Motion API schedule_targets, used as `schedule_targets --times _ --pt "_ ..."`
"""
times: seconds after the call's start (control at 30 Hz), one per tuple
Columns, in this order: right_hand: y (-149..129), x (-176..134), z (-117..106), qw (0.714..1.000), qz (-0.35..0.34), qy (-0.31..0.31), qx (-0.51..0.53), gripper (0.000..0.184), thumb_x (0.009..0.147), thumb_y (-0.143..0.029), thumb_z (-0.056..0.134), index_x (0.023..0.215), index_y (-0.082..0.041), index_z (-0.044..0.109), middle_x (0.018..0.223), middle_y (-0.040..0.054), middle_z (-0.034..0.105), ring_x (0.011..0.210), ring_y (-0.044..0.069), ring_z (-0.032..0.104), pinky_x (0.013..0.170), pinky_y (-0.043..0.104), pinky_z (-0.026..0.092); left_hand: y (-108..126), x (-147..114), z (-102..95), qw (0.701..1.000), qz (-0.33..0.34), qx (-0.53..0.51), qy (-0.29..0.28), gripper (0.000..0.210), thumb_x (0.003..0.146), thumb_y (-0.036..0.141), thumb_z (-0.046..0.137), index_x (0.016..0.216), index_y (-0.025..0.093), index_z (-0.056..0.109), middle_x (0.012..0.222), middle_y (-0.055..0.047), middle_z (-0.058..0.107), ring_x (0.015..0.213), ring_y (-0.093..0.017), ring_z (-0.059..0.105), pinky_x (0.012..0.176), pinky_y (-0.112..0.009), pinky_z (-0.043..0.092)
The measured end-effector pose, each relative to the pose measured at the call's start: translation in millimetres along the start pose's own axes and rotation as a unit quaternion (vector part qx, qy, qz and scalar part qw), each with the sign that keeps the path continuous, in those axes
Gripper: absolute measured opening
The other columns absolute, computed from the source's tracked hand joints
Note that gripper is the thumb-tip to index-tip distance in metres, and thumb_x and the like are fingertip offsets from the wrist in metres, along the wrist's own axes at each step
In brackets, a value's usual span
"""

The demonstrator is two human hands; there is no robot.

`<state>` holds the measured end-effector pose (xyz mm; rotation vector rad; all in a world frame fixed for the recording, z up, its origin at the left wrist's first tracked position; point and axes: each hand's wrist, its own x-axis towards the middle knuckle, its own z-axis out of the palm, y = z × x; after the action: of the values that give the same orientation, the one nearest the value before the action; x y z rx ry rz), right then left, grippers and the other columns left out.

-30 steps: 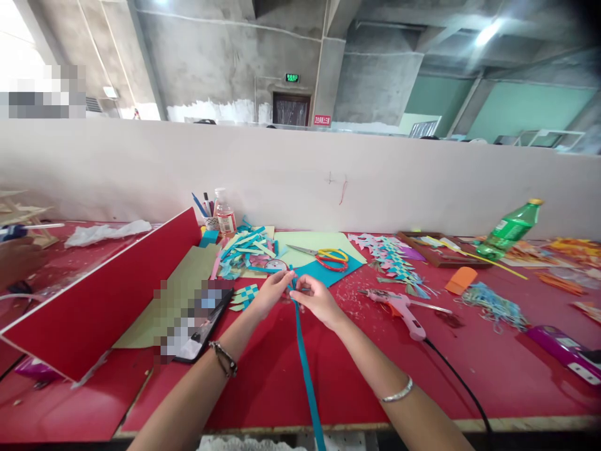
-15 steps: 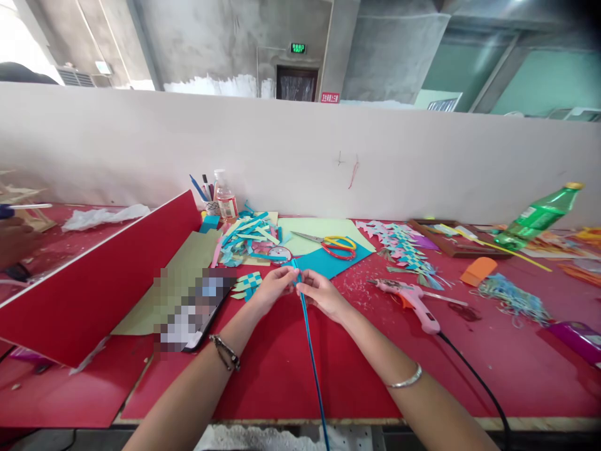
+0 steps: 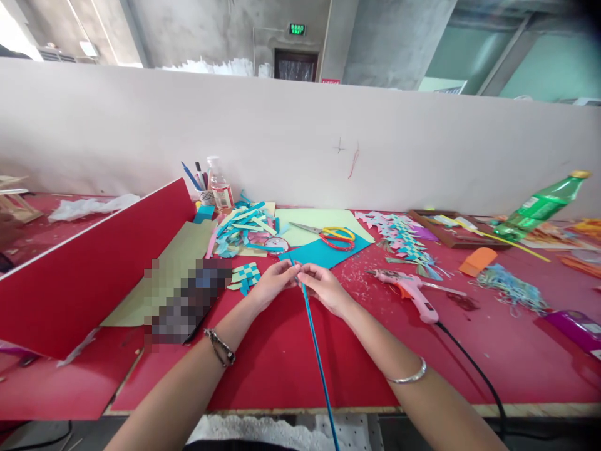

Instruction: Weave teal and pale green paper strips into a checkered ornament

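Note:
Between the fingertips of my left hand (image 3: pixel 277 280) and my right hand (image 3: pixel 325 288) is a long, narrow blue paper strip (image 3: pixel 313 338). Both hands pinch it near its top end, fingertips almost touching. From there the strip runs down past the table's front edge. Just beyond my hands lies a blue paper sheet (image 3: pixel 328 252), partly under scissors (image 3: pixel 335 236) with red and yellow handles. A small woven blue-and-green paper piece (image 3: pixel 245 275) rests left of my left hand. To the right of my right hand is a pink glue gun (image 3: pixel 408 291).
A phone (image 3: pixel 192 300) lies left, by a standing red board (image 3: pixel 103 263). A heap of paper strips (image 3: pixel 244 228), a bottle (image 3: pixel 220 188) and woven paper fish shapes (image 3: pixel 404 241) sit farther back. A green bottle (image 3: pixel 539 207) leans at right, near blue threads (image 3: pixel 511 288).
The camera view has tipped slightly down, so the scene sits higher in the picture. My hands stay together on the strip, with small finger shifts; the phone's screen looks darker.

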<state>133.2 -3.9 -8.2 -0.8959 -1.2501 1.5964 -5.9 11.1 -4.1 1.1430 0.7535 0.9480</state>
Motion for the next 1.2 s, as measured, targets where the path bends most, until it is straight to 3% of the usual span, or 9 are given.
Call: schedule_targets --times 0.37,0.57,0.67,0.8,1.0,1.2 --pt "-5 0 -2 0.997 -0.001 -0.018 0.074 0.024 0.065 -0.035 0.065 0.064 -0.017 0.049 0.060 -0.0047 0.053 0.051 0.004 0.046 0.045 0.015 0.036 -2 2 1.7 1.000 0.009 -0.020 -0.008 0.028 0.065 0.040 0.062 0.073 0.015 0.052 0.058 0.004 0.051 0.056 -0.006 0.049 0.063 -0.020 0.041" --pt "-8 0 -2 0.998 0.025 -0.001 0.049 0.025 0.064 -0.034 0.062 0.069 -0.020 0.043 0.053 -0.0075 0.051 0.044 0.005 0.046 0.042 0.017 0.038 -6 4 0.4 0.982 0.035 0.175 0.058 0.027 0.074 0.042 0.044 0.071 0.016 0.048 0.055 0.004 0.050 0.051 -0.009 0.051 0.057 -0.022 0.042" --pt "-6 0 -2 0.999 0.040 -0.004 -0.028 0.022 0.066 -0.034 0.057 0.068 -0.021 0.040 0.048 -0.0091 0.048 0.040 0.007 0.047 0.040 0.018 0.039 -6 3 1.1 0.966 0.056 0.237 0.085 0.029 0.075 0.041 0.041 0.060 0.017 0.044 0.045 0.006 0.044 0.043 -0.009 0.045 0.047 -0.021 0.034" --pt "-4 2 -2 0.993 0.042 0.024 -0.106 0.023 0.071 -0.040 0.050 0.065 -0.020 0.042 0.044 -0.0077 0.048 0.034 0.009 0.046 0.034 0.020 0.036 -6 -2 4.6 0.937 0.098 0.323 0.086 0.029 0.073 0.034 0.045 0.051 0.016 0.041 0.043 0.006 0.038 0.045 -0.008 0.037 0.046 -0.021 0.025" --pt "-5 5 -9 0.987 -0.015 0.090 -0.133 0.025 0.072 -0.036 0.051 0.056 -0.019 0.042 0.039 -0.0098 0.038 0.033 0.004 0.035 0.033 0.017 0.025 -7 -7 11.2 0.910 0.120 0.394 0.051 0.027 0.072 0.029 0.045 0.049 0.016 0.041 0.044 0.007 0.032 0.047 -0.007 0.030 0.046 -0.021 0.019" --pt "-7 5 -10 0.991 -0.003 0.074 -0.108 0.020 0.070 -0.033 0.050 0.057 -0.018 0.046 0.041 -0.0089 0.040 0.035 0.004 0.036 0.034 0.017 0.025 -6 -5 11.1 0.913 0.110 0.388 0.064 0.028 0.075 0.032 0.042 0.051 0.016 0.042 0.046 0.006 0.034 0.048 -0.008 0.034 0.046 -0.020 0.022"
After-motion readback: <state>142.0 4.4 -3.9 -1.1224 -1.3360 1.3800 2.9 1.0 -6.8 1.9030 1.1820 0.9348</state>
